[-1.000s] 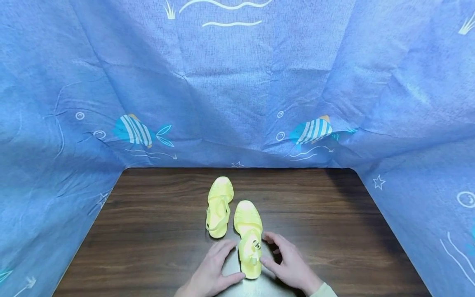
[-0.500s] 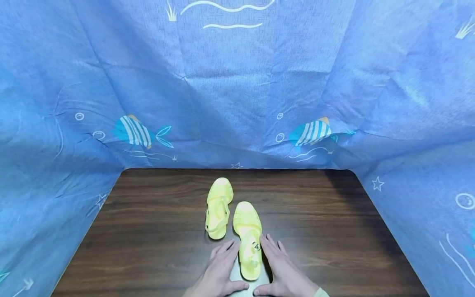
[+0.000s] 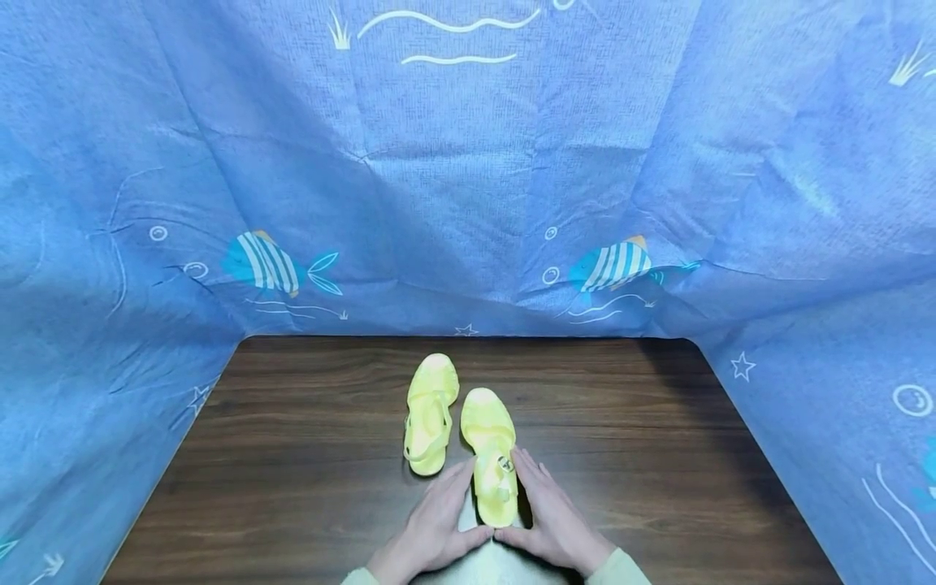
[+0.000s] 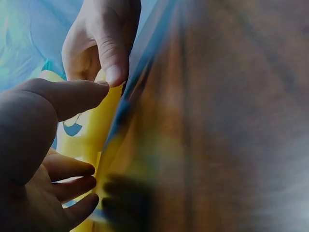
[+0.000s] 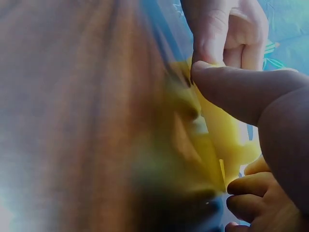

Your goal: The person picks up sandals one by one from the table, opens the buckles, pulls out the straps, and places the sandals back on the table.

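Observation:
Two pale yellow closed-toe sandals with heel straps lie toe-forward. The nearer sandal has a round buckle or badge on its strap, and my hands flank its rear half. Fairly straight fingers of my left hand lie along its left side; those of my right hand lie along its right. Both thumbs meet behind its heel, pressing close there. In the left wrist view the yellow sandal stands between the hands, fingertips against its side. The right wrist view shows the same sandal. The other sandal lies further forward and left, untouched.
A dark wood-grain table lies under everything. Blue cloth printed with fish, stars and waves hangs along its back and sides. A bright reflection shows on the tabletop near the front edge.
Both hands have closed in on the nearer sandal, thumbs coming together behind its heel. That sandal has slid slightly forward, while the other stays put.

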`<act>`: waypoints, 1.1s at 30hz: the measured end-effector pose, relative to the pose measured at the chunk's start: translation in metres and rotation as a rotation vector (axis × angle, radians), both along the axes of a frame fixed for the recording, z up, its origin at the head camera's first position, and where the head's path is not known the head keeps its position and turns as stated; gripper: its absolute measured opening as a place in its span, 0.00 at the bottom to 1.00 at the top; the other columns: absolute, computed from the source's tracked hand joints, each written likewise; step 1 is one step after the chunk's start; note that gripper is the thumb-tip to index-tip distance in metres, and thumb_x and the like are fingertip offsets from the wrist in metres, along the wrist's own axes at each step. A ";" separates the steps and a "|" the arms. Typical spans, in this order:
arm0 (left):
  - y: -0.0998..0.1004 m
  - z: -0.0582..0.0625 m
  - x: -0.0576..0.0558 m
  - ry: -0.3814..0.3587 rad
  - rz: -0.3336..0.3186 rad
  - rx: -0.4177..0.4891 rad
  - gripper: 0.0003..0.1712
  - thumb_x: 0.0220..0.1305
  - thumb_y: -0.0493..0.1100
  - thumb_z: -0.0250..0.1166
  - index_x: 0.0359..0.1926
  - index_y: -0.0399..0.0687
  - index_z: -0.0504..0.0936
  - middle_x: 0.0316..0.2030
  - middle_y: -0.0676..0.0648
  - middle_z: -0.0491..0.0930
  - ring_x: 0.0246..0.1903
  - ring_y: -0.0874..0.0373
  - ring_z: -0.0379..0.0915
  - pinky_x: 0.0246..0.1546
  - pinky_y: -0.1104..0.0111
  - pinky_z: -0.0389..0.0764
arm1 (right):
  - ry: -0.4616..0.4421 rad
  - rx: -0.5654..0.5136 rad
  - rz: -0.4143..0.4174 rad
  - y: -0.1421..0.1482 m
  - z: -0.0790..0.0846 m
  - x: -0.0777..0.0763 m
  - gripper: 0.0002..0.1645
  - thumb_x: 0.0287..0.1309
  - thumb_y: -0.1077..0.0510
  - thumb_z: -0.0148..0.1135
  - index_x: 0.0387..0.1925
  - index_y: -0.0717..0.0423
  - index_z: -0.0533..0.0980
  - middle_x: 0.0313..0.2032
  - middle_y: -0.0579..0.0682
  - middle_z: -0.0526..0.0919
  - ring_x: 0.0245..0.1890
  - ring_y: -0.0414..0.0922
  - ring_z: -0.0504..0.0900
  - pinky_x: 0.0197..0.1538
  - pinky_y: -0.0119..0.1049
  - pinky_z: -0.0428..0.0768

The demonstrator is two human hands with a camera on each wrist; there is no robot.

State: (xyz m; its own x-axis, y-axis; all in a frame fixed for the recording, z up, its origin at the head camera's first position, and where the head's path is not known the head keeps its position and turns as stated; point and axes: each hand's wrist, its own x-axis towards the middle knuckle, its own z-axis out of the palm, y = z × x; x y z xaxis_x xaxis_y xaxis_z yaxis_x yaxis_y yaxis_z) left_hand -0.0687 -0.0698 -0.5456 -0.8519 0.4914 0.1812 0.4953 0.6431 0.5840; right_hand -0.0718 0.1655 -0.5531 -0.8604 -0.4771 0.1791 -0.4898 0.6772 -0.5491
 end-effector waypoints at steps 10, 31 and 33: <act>0.011 0.005 -0.022 -0.077 0.003 0.010 0.57 0.63 0.47 0.73 0.81 0.32 0.50 0.73 0.38 0.70 0.69 0.45 0.69 0.68 0.51 0.74 | -0.119 -0.055 -0.071 -0.005 0.002 -0.024 0.66 0.55 0.40 0.79 0.78 0.72 0.55 0.76 0.70 0.62 0.77 0.67 0.61 0.74 0.65 0.63; 0.027 0.007 -0.037 -0.161 0.094 0.022 0.49 0.70 0.36 0.62 0.78 0.20 0.42 0.79 0.23 0.47 0.69 0.38 0.58 0.72 0.45 0.65 | -0.154 -0.034 -0.133 -0.020 0.001 -0.060 0.64 0.57 0.48 0.79 0.80 0.71 0.51 0.79 0.67 0.58 0.80 0.61 0.56 0.79 0.61 0.56; 0.027 0.009 -0.035 -0.170 0.097 0.024 0.49 0.71 0.37 0.63 0.79 0.22 0.42 0.79 0.24 0.46 0.72 0.36 0.57 0.72 0.44 0.65 | -0.154 -0.036 -0.129 -0.019 0.001 -0.059 0.64 0.57 0.49 0.79 0.80 0.72 0.51 0.78 0.68 0.58 0.80 0.62 0.56 0.79 0.62 0.56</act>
